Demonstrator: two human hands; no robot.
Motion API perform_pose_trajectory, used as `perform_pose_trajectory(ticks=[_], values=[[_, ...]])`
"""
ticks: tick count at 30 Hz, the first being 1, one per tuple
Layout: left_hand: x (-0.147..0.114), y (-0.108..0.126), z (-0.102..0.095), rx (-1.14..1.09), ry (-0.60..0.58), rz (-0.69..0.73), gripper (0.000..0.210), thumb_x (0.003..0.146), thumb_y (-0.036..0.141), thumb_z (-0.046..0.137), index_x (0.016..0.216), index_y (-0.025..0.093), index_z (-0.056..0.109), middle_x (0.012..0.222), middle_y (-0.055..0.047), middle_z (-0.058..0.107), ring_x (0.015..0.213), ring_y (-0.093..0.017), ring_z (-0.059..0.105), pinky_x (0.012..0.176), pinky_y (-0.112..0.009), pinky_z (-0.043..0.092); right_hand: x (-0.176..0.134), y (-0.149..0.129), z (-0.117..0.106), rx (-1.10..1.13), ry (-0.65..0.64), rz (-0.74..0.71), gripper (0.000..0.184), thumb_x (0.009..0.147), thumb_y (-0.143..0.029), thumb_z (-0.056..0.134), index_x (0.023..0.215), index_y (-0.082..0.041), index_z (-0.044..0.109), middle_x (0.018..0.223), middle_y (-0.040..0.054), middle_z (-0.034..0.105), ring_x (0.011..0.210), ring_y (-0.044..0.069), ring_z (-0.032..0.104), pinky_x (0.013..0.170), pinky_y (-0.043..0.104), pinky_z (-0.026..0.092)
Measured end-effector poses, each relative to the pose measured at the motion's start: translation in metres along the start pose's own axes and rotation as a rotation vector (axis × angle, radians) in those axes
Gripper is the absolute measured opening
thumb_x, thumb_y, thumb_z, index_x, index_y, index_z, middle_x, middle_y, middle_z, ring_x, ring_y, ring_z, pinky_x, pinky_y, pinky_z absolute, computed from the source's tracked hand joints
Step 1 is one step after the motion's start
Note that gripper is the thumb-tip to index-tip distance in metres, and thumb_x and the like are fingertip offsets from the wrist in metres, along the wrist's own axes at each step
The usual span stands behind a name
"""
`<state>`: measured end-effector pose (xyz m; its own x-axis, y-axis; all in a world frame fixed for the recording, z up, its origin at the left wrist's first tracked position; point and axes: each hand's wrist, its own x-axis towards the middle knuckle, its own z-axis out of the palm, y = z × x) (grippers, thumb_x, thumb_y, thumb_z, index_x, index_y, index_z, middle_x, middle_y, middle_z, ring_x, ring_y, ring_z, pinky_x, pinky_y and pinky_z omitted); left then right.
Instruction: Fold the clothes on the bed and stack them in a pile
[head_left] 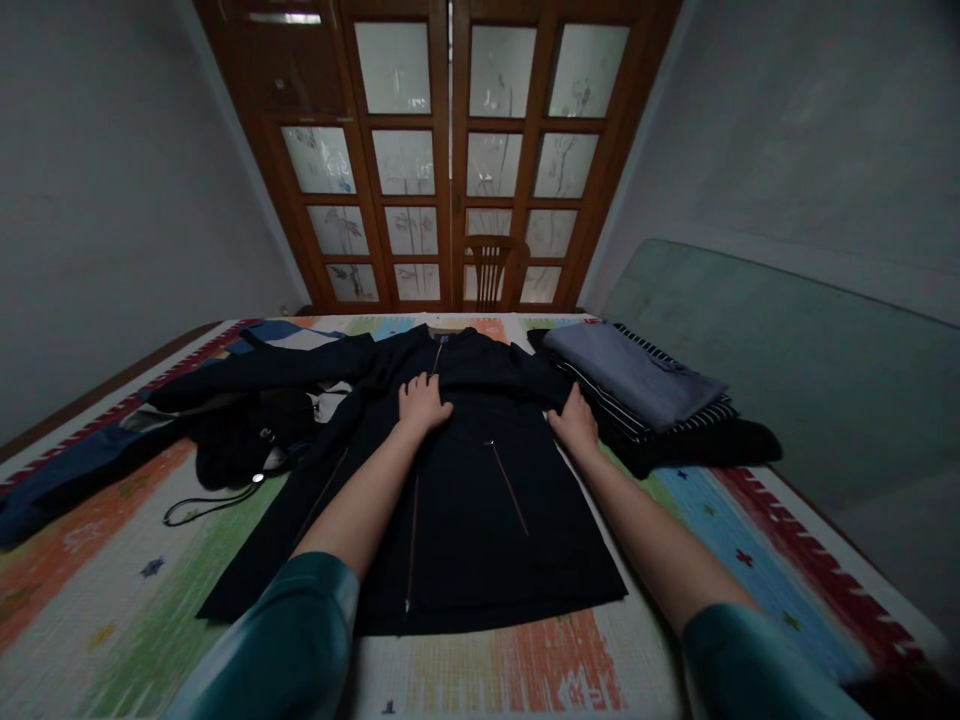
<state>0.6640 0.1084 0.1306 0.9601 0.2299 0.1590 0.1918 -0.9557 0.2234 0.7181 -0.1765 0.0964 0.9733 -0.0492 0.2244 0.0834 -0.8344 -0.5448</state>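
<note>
A dark navy zip-up jacket lies front up in the middle of the bed, collar at the far end, with a long front zipper and slanted zipped pockets. My left hand rests on its chest beside the zipper, fingers stretched out over the cloth. At the jacket's right side, my right hand has its fingers curled on the sleeve by the body seam, thumb toward the front panel. The jacket's left sleeve stretches out over other clothes.
On the right sits a stack of folded clothes, grey on top, striped and black below. Loose dark and blue clothes and a black item with a cord lie at left. A patterned sheet covers the bed; a chair stands beyond.
</note>
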Motion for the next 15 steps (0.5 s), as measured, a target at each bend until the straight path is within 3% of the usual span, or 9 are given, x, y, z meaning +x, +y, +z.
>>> perform_pose_trajectory(ticks=[2, 4, 6, 9, 11, 13, 15], values=[[-0.005, 0.008, 0.011, -0.074, 0.077, 0.032, 0.061, 0.08, 0.034, 0.055, 0.136, 0.013, 0.048, 0.144, -0.018, 0.047, 0.133, -0.034, 0.04, 0.113, -0.048, 0.027, 0.012, 0.0, -0.003, 0.069, -0.073, 0.068, 0.055, 0.072, -0.024, 0.057, 0.127, -0.017, 0.057, 0.117, 0.0151, 0.064, 0.111, 0.034, 0.057, 0.097, 0.047, 0.044], [-0.008, 0.008, 0.02, -0.146, 0.113, 0.045, 0.054, 0.082, 0.033, 0.053, 0.133, 0.014, 0.051, 0.138, -0.016, 0.052, 0.13, -0.032, 0.044, 0.111, -0.045, 0.031, 0.026, -0.004, -0.011, 0.142, -0.067, 0.095, 0.042, 0.071, -0.019, 0.053, 0.111, -0.018, 0.065, 0.104, 0.0134, 0.068, 0.104, 0.033, 0.061, 0.094, 0.044, 0.045], [-0.009, 0.005, 0.024, -0.213, 0.137, 0.04, 0.049, 0.083, 0.031, 0.052, 0.13, 0.016, 0.053, 0.132, -0.015, 0.056, 0.126, -0.03, 0.047, 0.108, -0.043, 0.035, 0.04, -0.015, -0.022, 0.215, 0.075, 0.072, 0.042, 0.07, -0.014, 0.047, 0.108, -0.015, 0.065, 0.103, 0.014, 0.067, 0.102, 0.031, 0.06, 0.095, 0.041, 0.044], [-0.007, 0.001, 0.025, -0.307, 0.187, 0.017, 0.044, 0.083, 0.029, 0.053, 0.126, 0.017, 0.055, 0.129, -0.014, 0.057, 0.122, -0.029, 0.05, 0.104, -0.042, 0.039, 0.052, -0.049, -0.032, 0.294, 0.391, -0.047, 0.046, 0.07, -0.01, 0.041, 0.111, -0.011, 0.061, 0.113, 0.0162, 0.062, 0.109, 0.026, 0.054, 0.102, 0.036, 0.039], [-0.005, 0.0, 0.023, -0.393, 0.224, 0.036, 0.042, 0.085, 0.03, 0.052, 0.125, 0.016, 0.056, 0.127, -0.014, 0.058, 0.12, -0.028, 0.051, 0.103, -0.042, 0.04, 0.05, -0.078, -0.027, 0.323, 0.455, -0.194, 0.045, 0.074, -0.01, 0.039, 0.114, -0.01, 0.059, 0.118, 0.0176, 0.059, 0.114, 0.024, 0.05, 0.104, 0.036, 0.036], [-0.003, -0.002, 0.024, -0.525, 0.253, 0.072, 0.041, 0.088, 0.032, 0.049, 0.126, 0.016, 0.054, 0.126, -0.014, 0.059, 0.118, -0.026, 0.053, 0.103, -0.04, 0.04, 0.036, -0.105, -0.01, 0.292, 0.258, -0.419, 0.042, 0.081, -0.017, 0.042, 0.12, -0.012, 0.058, 0.123, 0.016, 0.058, 0.118, 0.025, 0.049, 0.107, 0.04, 0.033], [-0.001, -0.005, 0.026, -0.674, 0.271, 0.079, 0.041, 0.093, 0.034, 0.042, 0.129, 0.016, 0.052, 0.125, -0.013, 0.06, 0.117, -0.023, 0.055, 0.103, -0.038, 0.041, 0.014, -0.122, 0.014, 0.142, -0.097, -0.68, 0.041, 0.082, -0.022, 0.05, 0.121, -0.018, 0.061, 0.127, 0.0112, 0.06, 0.125, 0.028, 0.047, 0.112, 0.049, 0.024]])
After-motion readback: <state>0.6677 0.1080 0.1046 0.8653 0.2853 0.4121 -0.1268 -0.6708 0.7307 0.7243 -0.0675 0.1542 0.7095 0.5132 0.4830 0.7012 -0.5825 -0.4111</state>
